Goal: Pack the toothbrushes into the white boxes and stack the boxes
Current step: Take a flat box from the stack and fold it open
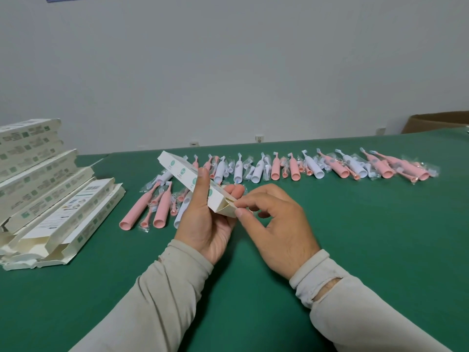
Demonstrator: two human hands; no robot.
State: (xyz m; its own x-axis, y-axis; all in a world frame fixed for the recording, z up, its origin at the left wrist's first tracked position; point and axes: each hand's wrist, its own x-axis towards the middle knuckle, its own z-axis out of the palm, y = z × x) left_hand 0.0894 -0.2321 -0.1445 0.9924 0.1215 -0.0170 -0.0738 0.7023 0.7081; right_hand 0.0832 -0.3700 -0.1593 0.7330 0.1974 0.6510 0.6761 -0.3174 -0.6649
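Green felt-covered table (355, 237): left hand (205, 222) grips long white cardboard box (187, 177) at centre; right hand (276, 224) fingers pinch its near end flap (227, 210). Step: closing. Next: tuck, then stack on far-left box pile (38, 168).

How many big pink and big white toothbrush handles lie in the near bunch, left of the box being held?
Pink handles: 2
White handles: 2, one partly hidden behind the left hand
Total: 4, not counting the small bagged heads
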